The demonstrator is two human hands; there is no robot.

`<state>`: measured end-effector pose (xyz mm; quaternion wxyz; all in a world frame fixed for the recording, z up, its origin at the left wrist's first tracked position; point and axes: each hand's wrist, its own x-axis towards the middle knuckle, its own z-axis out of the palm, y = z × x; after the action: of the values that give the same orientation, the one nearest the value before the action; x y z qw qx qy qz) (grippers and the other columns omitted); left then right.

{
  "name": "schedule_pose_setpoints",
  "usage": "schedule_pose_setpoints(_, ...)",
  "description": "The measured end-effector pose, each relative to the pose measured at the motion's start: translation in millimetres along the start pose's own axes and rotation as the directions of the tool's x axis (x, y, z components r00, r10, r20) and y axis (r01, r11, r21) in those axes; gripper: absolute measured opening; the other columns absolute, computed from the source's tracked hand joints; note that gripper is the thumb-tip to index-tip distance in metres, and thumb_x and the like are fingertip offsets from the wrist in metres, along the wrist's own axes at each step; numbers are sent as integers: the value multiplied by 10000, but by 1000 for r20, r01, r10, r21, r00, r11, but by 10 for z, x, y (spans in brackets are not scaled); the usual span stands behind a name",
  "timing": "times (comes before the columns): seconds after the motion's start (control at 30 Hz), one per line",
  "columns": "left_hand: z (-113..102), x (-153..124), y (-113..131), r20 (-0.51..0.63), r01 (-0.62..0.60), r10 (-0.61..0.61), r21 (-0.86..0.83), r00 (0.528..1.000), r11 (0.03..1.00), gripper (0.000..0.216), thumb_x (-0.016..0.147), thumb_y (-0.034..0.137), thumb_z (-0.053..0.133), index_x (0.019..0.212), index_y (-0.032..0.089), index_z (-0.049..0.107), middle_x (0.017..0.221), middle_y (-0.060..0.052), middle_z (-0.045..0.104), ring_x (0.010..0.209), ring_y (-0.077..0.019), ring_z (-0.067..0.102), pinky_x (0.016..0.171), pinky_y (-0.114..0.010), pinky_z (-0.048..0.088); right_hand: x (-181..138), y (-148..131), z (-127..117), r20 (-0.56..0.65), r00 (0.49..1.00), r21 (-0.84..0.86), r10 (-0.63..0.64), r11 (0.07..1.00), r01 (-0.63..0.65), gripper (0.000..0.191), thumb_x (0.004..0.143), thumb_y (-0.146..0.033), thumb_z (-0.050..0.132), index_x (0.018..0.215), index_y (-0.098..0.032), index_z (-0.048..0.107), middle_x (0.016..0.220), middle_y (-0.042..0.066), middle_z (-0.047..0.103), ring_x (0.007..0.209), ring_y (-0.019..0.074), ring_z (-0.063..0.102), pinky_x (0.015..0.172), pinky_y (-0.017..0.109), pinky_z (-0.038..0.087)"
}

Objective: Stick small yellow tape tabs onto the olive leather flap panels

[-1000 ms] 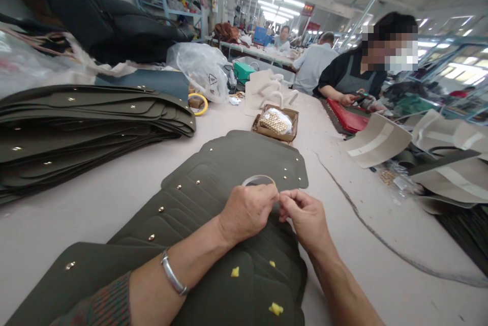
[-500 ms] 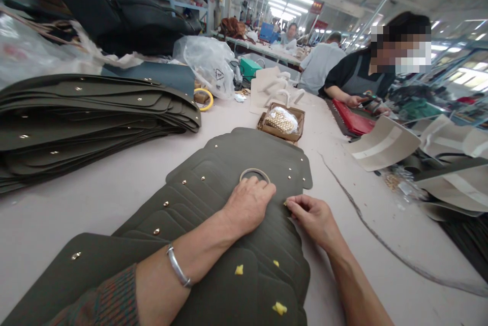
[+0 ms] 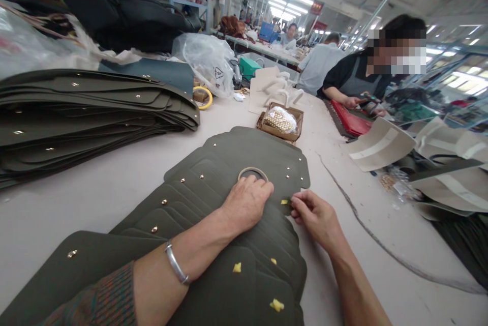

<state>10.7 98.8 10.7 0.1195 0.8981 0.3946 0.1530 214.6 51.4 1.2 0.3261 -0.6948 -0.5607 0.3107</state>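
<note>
Overlapping dark olive panels [image 3: 213,204] with small metal studs lie fanned out before me. My left hand [image 3: 246,204] rests on them, its fingers curled round a tan ring that looks like a tape roll [image 3: 253,169]. To its right, my right hand [image 3: 314,214] is at the panels' edge, thumb and forefinger pinched together; whether anything is between them is hidden. Just left of those fingertips a small yellow piece [image 3: 284,202] lies on a panel. More yellow bits, one crumpled piece [image 3: 277,305] among them, are on the nearer panels.
A stack of studded olive panels [image 3: 91,117] stands at left. Ahead is a small box [image 3: 282,121] of gold-coloured parts, with a yellow tape roll [image 3: 203,98] farther left. Across the table, a person [image 3: 362,71] handles a red item [image 3: 348,117]. Pale curved pieces [image 3: 381,145] lie at right.
My right hand has drawn slightly right, off the yellow piece, which now shows on the panel. My left hand stays on the ring. The view has shifted a little.
</note>
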Motion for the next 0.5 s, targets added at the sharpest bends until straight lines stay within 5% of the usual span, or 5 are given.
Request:
schedule_pose_setpoints(0.17,-24,0,9,8,1,-1,5,1000,1000,197,903,106,387,939,190,561,933,-46,620,861,-201,503,786,-333,428,-50,-56,37,-21,988,-290,-152,947,139,283,815,-424,553,752,-194,705,711,54,713,634,185,642,631,283,478)
schedule_pose_setpoints(0.37,5,-3,-4,-13,-6,6,1,1000,1000,188,901,112,394,936,195,559,929,-44,617,856,-204,500,790,-338,430,-29,-43,27,-54,998,-143,-40,989,32,359,826,-462,533,977,-168,671,663,36,689,551,172,617,570,276,475)
schedule_pose_setpoints(0.5,7,0,-5,-7,6,-6,1,1000,1000,188,904,112,395,935,192,561,923,-47,618,862,-205,505,792,-337,431,-4,-69,45,-23,997,-274,-72,960,63,304,821,-445,526,796,-193,694,704,43,699,617,180,617,597,282,450)
